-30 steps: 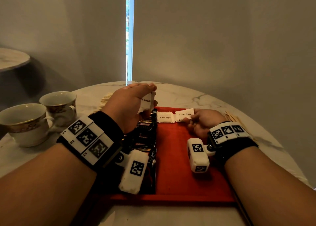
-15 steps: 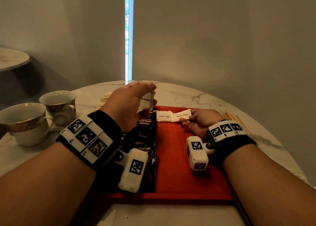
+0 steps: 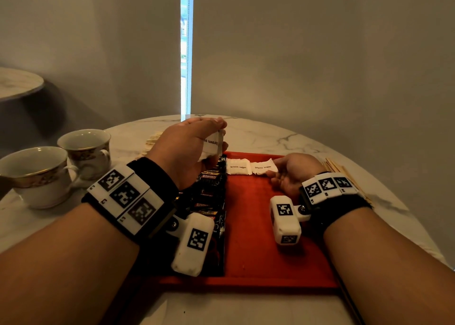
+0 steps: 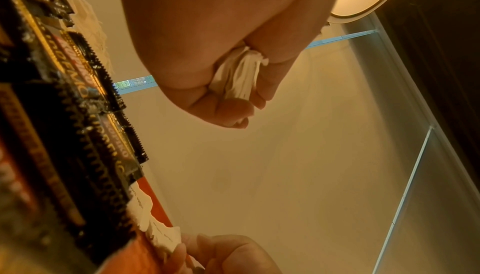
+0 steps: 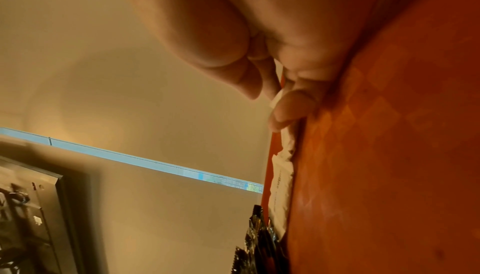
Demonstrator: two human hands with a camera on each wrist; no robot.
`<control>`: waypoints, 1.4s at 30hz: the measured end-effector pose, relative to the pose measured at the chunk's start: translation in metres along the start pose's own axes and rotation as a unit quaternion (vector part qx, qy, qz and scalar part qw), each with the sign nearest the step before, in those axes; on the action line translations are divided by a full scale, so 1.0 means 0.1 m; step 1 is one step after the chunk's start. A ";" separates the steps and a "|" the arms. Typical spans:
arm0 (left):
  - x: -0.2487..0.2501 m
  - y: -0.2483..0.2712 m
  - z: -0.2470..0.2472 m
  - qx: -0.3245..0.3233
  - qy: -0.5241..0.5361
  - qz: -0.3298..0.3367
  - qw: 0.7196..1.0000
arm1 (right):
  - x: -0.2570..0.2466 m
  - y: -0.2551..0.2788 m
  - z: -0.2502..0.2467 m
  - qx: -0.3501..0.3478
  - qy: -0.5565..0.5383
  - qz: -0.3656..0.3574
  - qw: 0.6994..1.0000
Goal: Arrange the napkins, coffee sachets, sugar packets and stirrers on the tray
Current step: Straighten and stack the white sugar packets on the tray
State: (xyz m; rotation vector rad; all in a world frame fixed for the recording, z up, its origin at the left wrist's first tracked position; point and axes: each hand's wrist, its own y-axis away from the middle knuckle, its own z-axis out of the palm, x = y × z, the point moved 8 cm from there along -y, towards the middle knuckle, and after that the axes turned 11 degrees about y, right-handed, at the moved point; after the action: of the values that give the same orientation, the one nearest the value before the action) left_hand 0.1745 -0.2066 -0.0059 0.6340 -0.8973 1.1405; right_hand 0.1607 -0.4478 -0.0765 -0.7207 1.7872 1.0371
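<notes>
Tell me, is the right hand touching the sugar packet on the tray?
Touching. The left wrist view shows the right hand fingertips on the sugar packet edge.

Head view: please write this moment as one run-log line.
left hand: holds white paper sugar packets | right hand: pinches second laid packet | red plastic tray

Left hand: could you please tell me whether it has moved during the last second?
No. The left hand still holds its sugar packets above the far end of the coffee sachets, as before.
</notes>
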 end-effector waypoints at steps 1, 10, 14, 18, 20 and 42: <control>0.00 0.00 0.00 0.000 -0.001 0.000 1.000 | 0.00 0.00 -0.02 0.009 0.003 0.001 1.000; -0.01 0.02 0.02 -0.003 0.021 -0.008 1.000 | -0.02 0.04 -0.05 0.029 -0.018 -0.003 0.999; -0.01 0.02 0.01 0.000 0.019 -0.007 1.000 | -0.04 0.05 0.03 -0.004 -0.055 -0.018 0.998; -0.02 0.00 0.01 -0.001 0.026 -0.003 1.000 | -0.05 0.11 0.14 -0.056 -0.066 -0.006 0.996; -0.02 0.00 0.01 -0.003 0.032 -0.008 0.999 | -0.05 0.13 0.16 -0.063 -0.065 -0.002 0.996; 0.00 0.03 0.14 -0.054 0.031 0.000 0.998 | -0.66 1.03 0.51 -0.217 -0.088 -0.229 0.945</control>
State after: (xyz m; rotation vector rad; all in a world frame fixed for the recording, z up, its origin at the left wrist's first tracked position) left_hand 0.1674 -0.2170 0.0016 0.5081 -0.8986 1.0983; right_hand 0.1257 -0.3515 0.0076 -1.2051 1.1634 1.1361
